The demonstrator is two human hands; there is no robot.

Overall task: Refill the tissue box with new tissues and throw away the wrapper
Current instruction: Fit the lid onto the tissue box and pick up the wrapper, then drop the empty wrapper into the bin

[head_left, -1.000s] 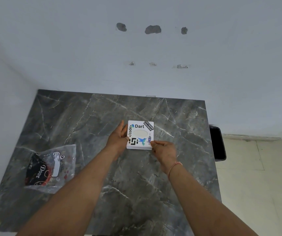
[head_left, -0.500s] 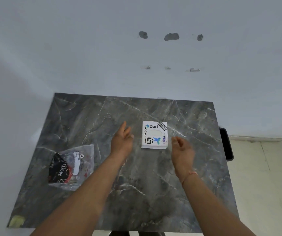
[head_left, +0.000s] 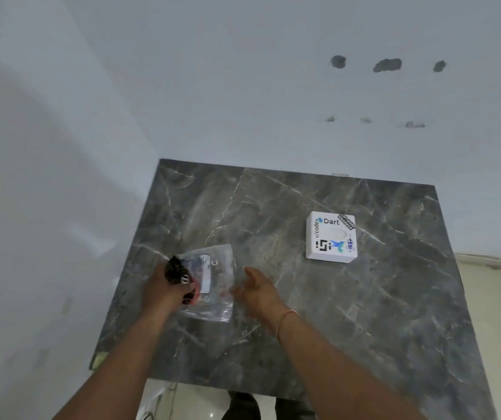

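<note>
Left hand [head_left: 163, 291] gripping wrapper [head_left: 213, 283]; right hand [head_left: 258, 291] open, empty, beside it.
Wrapper lengthwise near-to-far on table [head_left: 364, 313]; tissue box [head_left: 331, 237] flat, well apart.

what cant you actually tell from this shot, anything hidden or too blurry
- Wrapper, head view: its left end is under the left hand; motion blur hides the print and any contents.
- Right hand, head view: blurred, so touching the wrapper or not is unclear.
- Tissue box, head view: the pale oval opening is too small to show tissues inside.
- No bin is in view.
</note>
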